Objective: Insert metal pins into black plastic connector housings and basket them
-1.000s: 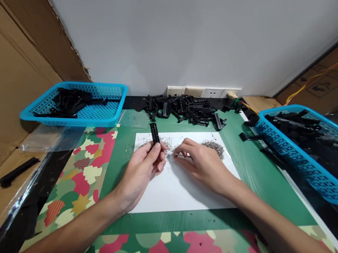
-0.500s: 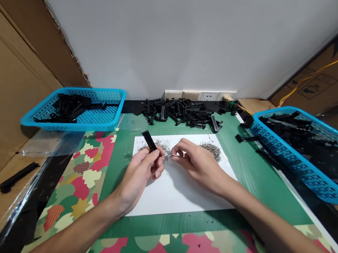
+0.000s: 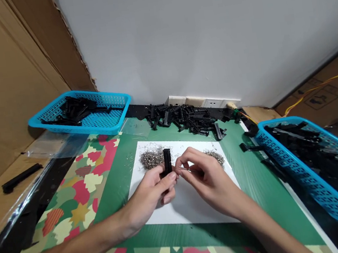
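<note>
My left hand (image 3: 154, 192) grips a short black plastic bar (image 3: 167, 161), held upright over a white sheet (image 3: 182, 207). My right hand (image 3: 205, 177) is pinched on a tiny metal spring (image 3: 183, 168) right beside the bar, fingertips almost touching my left thumb. Two heaps of small metal springs lie on the sheet: one (image 3: 150, 158) behind my left hand, another (image 3: 215, 155) behind my right hand.
A heap of black plastic parts (image 3: 186, 118) lies along the back wall. A blue basket (image 3: 89, 112) with black parts sits at the back left, another blue basket (image 3: 314, 169) full of them at the right. A lone black bar (image 3: 21, 178) lies far left. A clear bag (image 3: 52, 141) rests nearby.
Both hands have drawn nearer to me and closer together. The black bar has swung from tilted left to upright, and the right hand's pinch has come up against it.
</note>
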`<control>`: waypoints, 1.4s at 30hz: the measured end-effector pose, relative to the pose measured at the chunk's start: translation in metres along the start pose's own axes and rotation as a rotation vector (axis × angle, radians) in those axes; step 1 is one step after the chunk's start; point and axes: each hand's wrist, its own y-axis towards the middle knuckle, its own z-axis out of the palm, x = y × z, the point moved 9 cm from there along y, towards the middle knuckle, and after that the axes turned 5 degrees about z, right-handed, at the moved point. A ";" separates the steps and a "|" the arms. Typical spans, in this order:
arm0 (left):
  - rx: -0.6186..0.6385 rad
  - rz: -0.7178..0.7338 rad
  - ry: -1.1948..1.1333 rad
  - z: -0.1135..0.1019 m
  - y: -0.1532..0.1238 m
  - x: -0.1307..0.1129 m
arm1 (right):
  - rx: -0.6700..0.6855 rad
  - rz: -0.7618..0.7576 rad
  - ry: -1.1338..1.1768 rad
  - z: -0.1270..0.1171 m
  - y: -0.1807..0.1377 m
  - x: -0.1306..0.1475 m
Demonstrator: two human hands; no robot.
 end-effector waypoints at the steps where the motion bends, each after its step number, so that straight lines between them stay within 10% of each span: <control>1: -0.024 -0.015 -0.029 -0.002 -0.001 0.001 | 0.002 -0.002 0.007 0.001 0.000 0.001; 26: -0.076 0.129 0.162 -0.011 0.002 -0.012 | -0.146 -0.342 -0.688 0.009 -0.019 0.017; 42: -0.062 0.066 0.090 -0.008 -0.002 -0.010 | -0.158 -0.374 -0.527 0.008 -0.025 0.032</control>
